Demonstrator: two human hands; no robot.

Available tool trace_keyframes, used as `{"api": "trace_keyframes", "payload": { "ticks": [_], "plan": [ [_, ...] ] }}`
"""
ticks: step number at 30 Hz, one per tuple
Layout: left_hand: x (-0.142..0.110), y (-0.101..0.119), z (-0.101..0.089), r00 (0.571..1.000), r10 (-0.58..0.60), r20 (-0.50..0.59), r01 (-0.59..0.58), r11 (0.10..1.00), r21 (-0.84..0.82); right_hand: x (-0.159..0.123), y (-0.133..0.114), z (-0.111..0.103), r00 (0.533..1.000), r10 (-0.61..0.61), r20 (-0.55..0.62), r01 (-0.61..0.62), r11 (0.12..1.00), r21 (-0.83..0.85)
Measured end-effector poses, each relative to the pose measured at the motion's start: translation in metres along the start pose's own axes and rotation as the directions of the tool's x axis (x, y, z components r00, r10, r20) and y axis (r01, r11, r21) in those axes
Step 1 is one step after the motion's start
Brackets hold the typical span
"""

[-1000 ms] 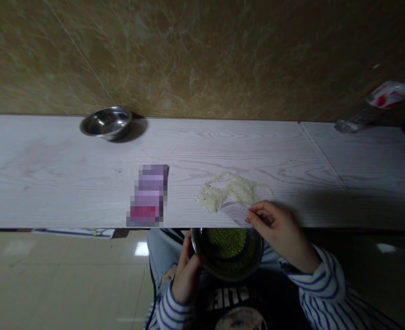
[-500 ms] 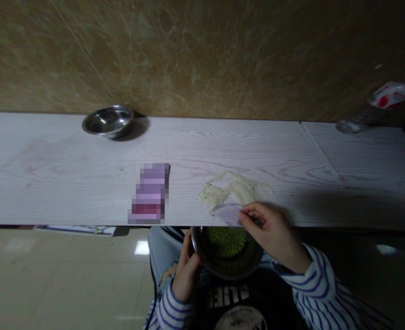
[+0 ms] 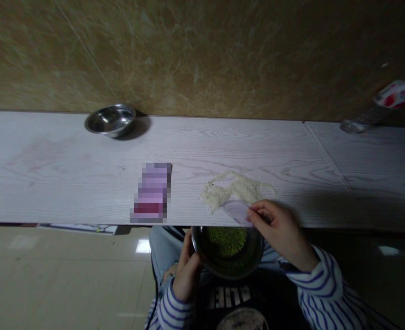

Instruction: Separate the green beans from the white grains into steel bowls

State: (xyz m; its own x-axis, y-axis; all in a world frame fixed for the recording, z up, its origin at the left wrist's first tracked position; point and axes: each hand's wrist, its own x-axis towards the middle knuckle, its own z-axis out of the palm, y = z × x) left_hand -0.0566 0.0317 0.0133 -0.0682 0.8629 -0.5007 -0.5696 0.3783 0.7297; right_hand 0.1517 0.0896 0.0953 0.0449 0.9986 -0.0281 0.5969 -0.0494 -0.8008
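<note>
My left hand (image 3: 188, 270) grips the left rim of a metal bowl (image 3: 235, 270), held over my lap just below the table edge. Small green beans (image 3: 227, 240), looking like mung beans, lie inside it. Between the thumb and fingers of my right hand (image 3: 274, 224) is a clear plastic protractor (image 3: 237, 211), pinched at its right end. It lies low over the table's front edge, against the near side of a spread of white rice grains (image 3: 238, 188). Part of the bowl's right rim is hidden under my right hand.
An empty steel bowl (image 3: 110, 121) stands at the back left of the white wood-grain table (image 3: 51, 183). A phone-shaped, pixelated object (image 3: 151, 192) lies left of the rice. At the back right is a clear plastic bottle (image 3: 370, 114) with a red and white label.
My right hand has shifted a little to the right with the protractor, along the near side of the rice. The left hand and its bowl stay about where they were.
</note>
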Motion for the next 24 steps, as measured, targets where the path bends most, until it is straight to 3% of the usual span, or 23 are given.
{"api": "trace_keyframes", "payload": {
  "ticks": [6, 17, 24],
  "plan": [
    [0.0, 0.002, -0.002, 1.0, 0.006, 0.012, -0.006, 1.0, -0.002, 0.013, 0.005, -0.011, 0.997, 0.044, -0.066, -0.044, 0.999, 0.001],
    [-0.001, 0.005, -0.003, 1.0, -0.003, 0.003, 0.003, 1.0, -0.019, 0.005, 0.005, -0.018, 0.987, 0.091, -0.13, -0.092, 0.996, -0.004],
    [0.0, 0.001, -0.006, 0.999, -0.013, 0.041, 0.012, 1.0, 0.019, 0.011, -0.003, -0.001, 0.996, 0.072, -0.048, -0.07, 0.997, 0.039]
  ]
}}
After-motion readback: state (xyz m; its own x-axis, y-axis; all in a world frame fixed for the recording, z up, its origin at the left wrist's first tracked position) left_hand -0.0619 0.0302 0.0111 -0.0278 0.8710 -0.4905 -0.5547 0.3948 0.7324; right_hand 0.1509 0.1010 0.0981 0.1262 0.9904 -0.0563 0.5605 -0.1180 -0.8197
